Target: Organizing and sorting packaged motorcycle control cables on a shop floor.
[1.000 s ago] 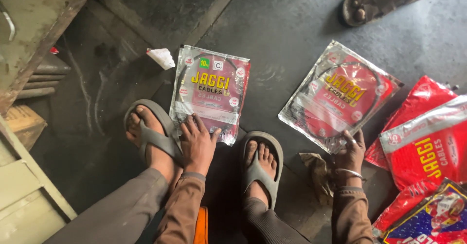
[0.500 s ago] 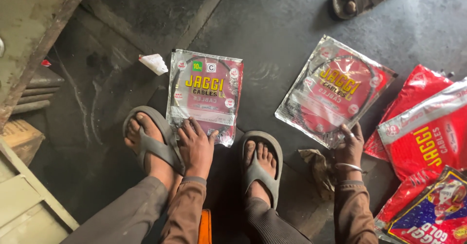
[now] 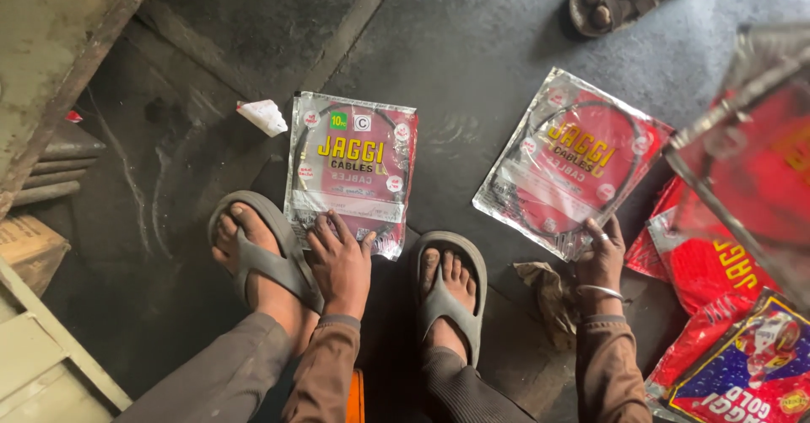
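On floor, left hand (image 3: 342,258) atop cable packet (image 3: 353,166)

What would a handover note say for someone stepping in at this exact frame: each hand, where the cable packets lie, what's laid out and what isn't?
Left hand: flat on the near edge of the left cable packet, not gripping.
Right hand: fingertips on the near corner of the right cable packet.
Both packets lie flat and apart on the dark floor, in front of the grey sandals.
Not laid out: the heap of red packets at right.
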